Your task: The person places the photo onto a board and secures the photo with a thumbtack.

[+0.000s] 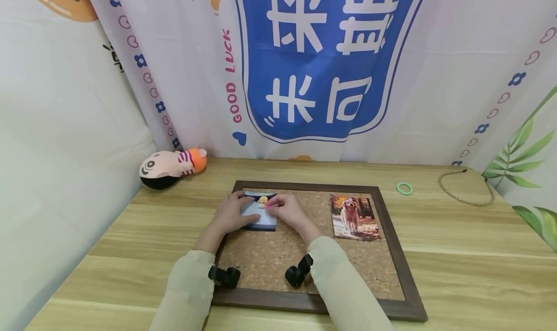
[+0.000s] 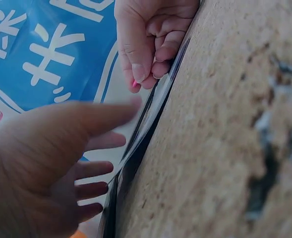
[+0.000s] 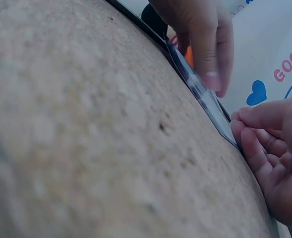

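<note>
A blue photo [image 1: 267,223] with a small yellow figure lies at the upper left of a framed cork board [image 1: 265,258]. My left hand [image 1: 230,214] rests on the photo's left part, fingers extended and spread. Over the photo's right part, my right hand [image 1: 293,214] pinches a pink push pin [image 1: 268,206] between thumb and forefinger. The pin's pink head [image 2: 135,84] peeks out from the fingertips in the left wrist view; its point is hidden. Seen edge-on in the right wrist view, the photo [image 3: 205,96] bows slightly off the cork.
A golden dog photo [image 1: 367,227] is on the board's upper right, with a small pinkish spot at its top. Right of the board lie a green ring [image 1: 404,183] and a braided cord [image 1: 467,204]. A plush doll [image 1: 167,167] lies at the table's back left, by the printed curtain.
</note>
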Demonstrator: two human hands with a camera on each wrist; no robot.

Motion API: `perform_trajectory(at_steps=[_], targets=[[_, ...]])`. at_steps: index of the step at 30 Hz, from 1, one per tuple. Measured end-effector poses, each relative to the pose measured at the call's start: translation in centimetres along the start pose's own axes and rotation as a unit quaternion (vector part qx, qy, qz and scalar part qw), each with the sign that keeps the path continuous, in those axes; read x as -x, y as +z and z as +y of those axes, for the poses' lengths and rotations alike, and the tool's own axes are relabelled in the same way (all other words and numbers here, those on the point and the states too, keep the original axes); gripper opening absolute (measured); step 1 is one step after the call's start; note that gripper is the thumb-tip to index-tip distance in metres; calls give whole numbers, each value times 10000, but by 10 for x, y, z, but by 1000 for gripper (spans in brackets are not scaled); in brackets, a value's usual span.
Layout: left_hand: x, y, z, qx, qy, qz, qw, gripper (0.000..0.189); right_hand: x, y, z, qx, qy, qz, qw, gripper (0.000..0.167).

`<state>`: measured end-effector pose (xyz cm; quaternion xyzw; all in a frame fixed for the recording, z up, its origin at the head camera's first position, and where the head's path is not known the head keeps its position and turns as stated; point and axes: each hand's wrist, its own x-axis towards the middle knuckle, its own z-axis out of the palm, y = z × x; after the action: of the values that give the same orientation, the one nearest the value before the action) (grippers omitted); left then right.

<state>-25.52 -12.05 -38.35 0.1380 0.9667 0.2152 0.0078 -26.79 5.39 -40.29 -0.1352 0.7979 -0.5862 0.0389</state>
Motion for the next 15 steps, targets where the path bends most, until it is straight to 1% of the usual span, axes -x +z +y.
perform_trajectory(at_steps=[4,7,10,15], targets=[[0,2,-3,-233,108,-496,9984,68,-1,2,0,88,-85,8,9999,12],[2,3,-5,-268,70,-869,9958,76,-2,3,0,48,-78,-20,10000,12],[2,4,-5,-265,79,-1049,9941,79,-5,3,0,-54,53,-2,10000,11],[2,6,-4,-376,117,-1137,9927,80,-13,3,-5,-110,225,204,9995,10]])
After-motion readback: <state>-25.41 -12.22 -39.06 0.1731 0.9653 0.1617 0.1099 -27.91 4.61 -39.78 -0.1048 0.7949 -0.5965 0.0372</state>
